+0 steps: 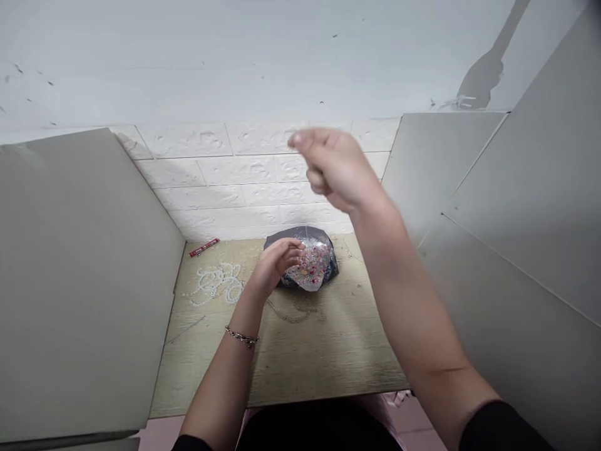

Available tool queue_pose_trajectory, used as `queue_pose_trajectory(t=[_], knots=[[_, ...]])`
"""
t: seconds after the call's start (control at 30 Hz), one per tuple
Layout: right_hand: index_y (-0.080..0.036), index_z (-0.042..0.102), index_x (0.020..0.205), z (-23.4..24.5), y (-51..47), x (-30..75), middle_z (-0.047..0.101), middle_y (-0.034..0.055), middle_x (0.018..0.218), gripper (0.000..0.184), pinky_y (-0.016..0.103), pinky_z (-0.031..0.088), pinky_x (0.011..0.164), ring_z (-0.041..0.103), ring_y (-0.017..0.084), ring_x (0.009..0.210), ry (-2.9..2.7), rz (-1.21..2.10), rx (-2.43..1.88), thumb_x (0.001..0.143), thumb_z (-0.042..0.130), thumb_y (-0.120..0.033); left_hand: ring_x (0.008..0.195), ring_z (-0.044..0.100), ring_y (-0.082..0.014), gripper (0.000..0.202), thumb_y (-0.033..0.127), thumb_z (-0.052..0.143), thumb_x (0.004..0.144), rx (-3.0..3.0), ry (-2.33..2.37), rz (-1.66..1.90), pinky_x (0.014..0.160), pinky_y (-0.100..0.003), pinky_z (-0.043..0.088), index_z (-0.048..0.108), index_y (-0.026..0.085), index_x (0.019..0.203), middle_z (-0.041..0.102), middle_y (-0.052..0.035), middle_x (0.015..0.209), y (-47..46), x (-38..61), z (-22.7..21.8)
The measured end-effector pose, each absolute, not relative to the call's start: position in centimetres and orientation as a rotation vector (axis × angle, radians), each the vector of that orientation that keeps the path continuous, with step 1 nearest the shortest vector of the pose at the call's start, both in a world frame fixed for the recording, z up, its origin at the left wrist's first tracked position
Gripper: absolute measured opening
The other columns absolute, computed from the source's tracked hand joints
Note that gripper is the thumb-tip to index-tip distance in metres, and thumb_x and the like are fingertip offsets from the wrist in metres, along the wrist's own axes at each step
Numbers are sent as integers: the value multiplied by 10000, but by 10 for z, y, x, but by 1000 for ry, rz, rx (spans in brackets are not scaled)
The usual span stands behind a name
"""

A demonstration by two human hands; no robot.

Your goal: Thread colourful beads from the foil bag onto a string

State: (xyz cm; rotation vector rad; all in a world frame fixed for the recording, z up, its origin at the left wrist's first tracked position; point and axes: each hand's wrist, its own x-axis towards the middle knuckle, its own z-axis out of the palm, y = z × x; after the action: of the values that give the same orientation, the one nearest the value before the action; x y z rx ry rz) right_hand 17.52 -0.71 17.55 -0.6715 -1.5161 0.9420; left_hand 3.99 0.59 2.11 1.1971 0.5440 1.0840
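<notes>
Loosely curved, the fingers of my left hand (277, 266) are partly apart at the left side of a pile of small multicoloured beads (312, 263). Any thin thread in that hand is too fine to see. The beads lie on clear plastic in a dark grey bag (277, 238) with its mouth folded open. High above the bag, in front of the wall, my right hand (335, 166) is closed, thumb and forefinger pinched together. Whatever sits in that pinch is too small and blurred to name.
Strings of white beads (218, 282) lie left on the wooden table (323, 363), near a small red strip-shaped packet (204, 248). A pale bead strand (291, 318) rests before the bag. Grey panels stand left (84, 282) and right (516, 250); a white brick-patterned wall (183, 141) is behind.
</notes>
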Motion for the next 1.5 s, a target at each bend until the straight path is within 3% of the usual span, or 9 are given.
queue_pose_trajectory(t=[0.2,0.43,0.63,0.77,0.93,1.1,1.3,1.5], knots=[[-136,538,619,79,-6,167,328,-81,373,228,158,168,336,243,11,338,-1492,1145,-888,673,538,-357,656,543,-95,260,374,488,698,1197,703,1343,597,-210,420,544,149,817,571,-20,738,8,42,21],[-153,509,657,3,-5,167,276,-100,353,211,163,133,307,200,18,305,-1049,1299,-955,659,532,-363,543,469,-74,294,418,500,675,1483,1011,996,540,-202,391,510,126,641,507,6,593,7,53,11],[-180,446,658,-13,-3,164,245,-121,358,154,146,125,278,180,14,277,-627,1525,-737,642,570,-269,509,389,-64,233,370,459,700,1567,1007,977,497,-194,377,459,148,631,397,40,550,4,61,5],[-175,408,601,-17,2,157,298,-105,367,136,122,234,283,268,16,290,-235,1653,-635,688,513,-182,530,400,-67,149,285,429,710,1591,1082,1167,513,-184,359,436,161,628,403,42,567,0,64,5],[-151,498,677,-17,4,159,480,-34,445,110,146,433,437,478,50,416,-10,1642,-585,750,429,-195,627,465,-74,157,306,419,730,1418,975,1314,612,-194,384,441,162,672,484,20,655,-1,67,9],[-142,530,777,-14,0,163,605,44,613,206,278,498,604,594,134,622,26,1683,-513,759,411,-308,418,327,-48,198,370,428,726,1285,988,1283,450,-173,321,407,178,680,343,70,486,0,68,10],[-130,519,905,-9,-2,164,633,85,786,308,273,494,629,602,144,702,-12,1676,-462,763,384,-367,590,488,-106,196,313,436,724,1923,1321,1107,560,-220,364,562,165,697,561,2,630,1,65,5],[-104,524,899,-16,6,160,620,116,847,361,288,485,683,596,167,792,-82,1683,-522,783,332,-387,709,570,-159,197,239,486,691,2196,1371,780,655,-255,405,649,208,797,650,-22,774,3,65,0]])
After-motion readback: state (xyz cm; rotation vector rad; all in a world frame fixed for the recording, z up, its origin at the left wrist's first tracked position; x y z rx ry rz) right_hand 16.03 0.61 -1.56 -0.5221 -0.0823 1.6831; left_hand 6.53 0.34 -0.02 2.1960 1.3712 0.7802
